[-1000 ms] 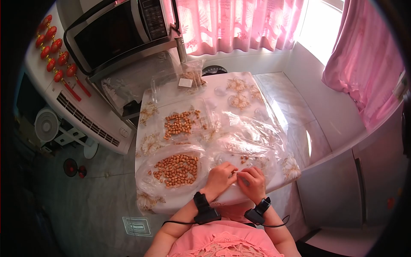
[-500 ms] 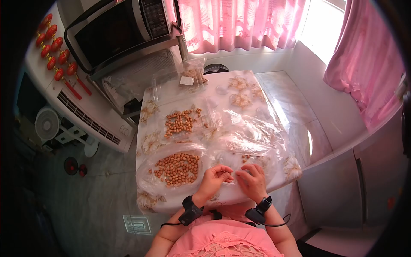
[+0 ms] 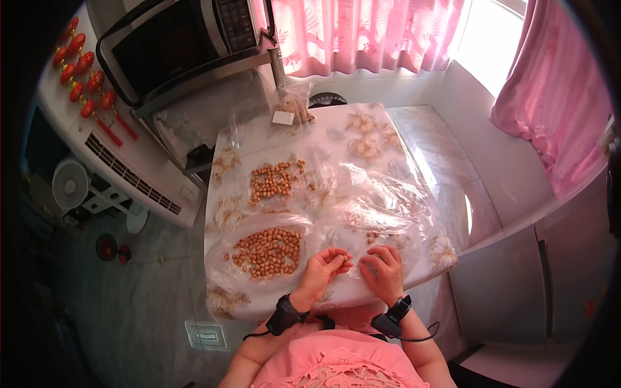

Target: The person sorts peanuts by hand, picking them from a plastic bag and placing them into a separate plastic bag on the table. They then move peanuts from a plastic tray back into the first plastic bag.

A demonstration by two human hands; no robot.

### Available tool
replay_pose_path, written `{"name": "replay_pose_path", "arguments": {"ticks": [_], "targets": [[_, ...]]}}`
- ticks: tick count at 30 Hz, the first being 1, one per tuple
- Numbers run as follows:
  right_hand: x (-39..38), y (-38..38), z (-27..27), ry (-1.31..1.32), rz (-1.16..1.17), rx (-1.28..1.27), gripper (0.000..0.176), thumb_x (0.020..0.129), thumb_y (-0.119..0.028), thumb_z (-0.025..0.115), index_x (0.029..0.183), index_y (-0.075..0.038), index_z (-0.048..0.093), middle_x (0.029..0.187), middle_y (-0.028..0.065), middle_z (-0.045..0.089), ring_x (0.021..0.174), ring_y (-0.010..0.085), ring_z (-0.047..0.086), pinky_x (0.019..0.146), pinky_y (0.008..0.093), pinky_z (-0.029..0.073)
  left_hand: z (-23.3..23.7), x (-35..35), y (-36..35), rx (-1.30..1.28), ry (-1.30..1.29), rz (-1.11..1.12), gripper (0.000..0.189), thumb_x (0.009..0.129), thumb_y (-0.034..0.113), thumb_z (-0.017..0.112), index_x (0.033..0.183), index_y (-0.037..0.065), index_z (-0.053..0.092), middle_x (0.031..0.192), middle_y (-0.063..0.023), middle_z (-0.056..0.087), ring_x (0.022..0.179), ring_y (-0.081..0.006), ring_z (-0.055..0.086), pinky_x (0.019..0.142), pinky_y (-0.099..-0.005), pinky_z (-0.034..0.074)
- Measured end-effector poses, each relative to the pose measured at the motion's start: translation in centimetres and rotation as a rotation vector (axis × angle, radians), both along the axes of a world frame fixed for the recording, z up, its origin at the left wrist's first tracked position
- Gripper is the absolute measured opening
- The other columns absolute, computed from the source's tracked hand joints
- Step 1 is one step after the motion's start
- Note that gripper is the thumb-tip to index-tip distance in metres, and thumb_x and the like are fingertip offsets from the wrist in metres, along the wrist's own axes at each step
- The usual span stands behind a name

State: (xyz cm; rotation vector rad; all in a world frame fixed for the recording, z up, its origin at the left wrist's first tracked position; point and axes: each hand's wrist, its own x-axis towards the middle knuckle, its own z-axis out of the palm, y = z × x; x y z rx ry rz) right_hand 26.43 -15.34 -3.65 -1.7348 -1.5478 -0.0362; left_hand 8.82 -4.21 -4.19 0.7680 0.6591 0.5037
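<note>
My left hand [image 3: 319, 274] is over the front edge of the table, thumb and finger pinched on a small reddish-brown peanut [image 3: 347, 260]. Close beside it on the right, my right hand [image 3: 384, 274] has its fingers curled together; anything between them is hidden. Left of my hands, a pile of peanuts [image 3: 268, 253] lies on a clear plastic bag [image 3: 222, 274]. Just beyond my fingers, a few more peanuts [image 3: 372, 237] rest on the crumpled clear plastic [image 3: 381, 210]. Another group of peanuts [image 3: 272, 181] lies farther back on the table.
The patterned tablecloth [image 3: 226, 213] covers the table. A labelled plastic bag of brownish contents [image 3: 294, 111] stands at its far edge. A microwave [image 3: 174, 48] sits on a rack at the back left. Grey cabinet doors [image 3: 498, 291] are on the right.
My right hand has shifted slightly, and its fingers are a little farther from my left fingertips. The small peanut shows more plainly in my left pinch. The piles look unchanged.
</note>
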Motion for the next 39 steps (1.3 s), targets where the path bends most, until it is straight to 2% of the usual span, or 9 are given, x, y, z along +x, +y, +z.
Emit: {"name": "replay_pose_path", "arguments": {"ticks": [13,23,39], "targets": [[-0.1,0.2,0.6,0.032,-0.012,0.052,0.014,0.083,-0.005,0.079,0.093,-0.006,0.07,0.106,0.0076,0.069,0.104,0.0323,0.063,0.091,0.0432,0.052,1.1,0.2,-0.1,-0.041,0.007,0.0,0.029,0.108,0.002,0.054,0.136,-0.006,0.061,0.135,-0.0154,0.067,0.127,-0.024,0.066,0.109,-0.0328,0.056],[-0.1,0.1,0.6,0.05,-0.023,0.039,0.011,0.086,-0.005,0.076,0.094,-0.005,0.068,0.109,0.0093,0.068,0.105,0.0339,0.063,0.091,0.0438,0.051,1.4,0.3,-0.1,-0.029,0.001,-0.006,0.03,0.109,0.0,0.05,0.137,-0.008,0.058,0.137,-0.0171,0.065,0.128,-0.0242,0.065,0.11,-0.0338,0.055],[-0.2,0.1,0.7,0.068,-0.033,0.077,0.012,0.085,-0.006,0.077,0.091,-0.004,0.067,0.105,0.0111,0.068,0.099,0.0338,0.064,0.086,0.044,0.052,1.4,0.4,-0.3,0.012,0.012,-0.003,0.025,0.107,0.002,0.057,0.13,-0.008,0.062,0.128,-0.017,0.069,0.12,-0.024,0.069,0.106,-0.0329,0.058]]}}
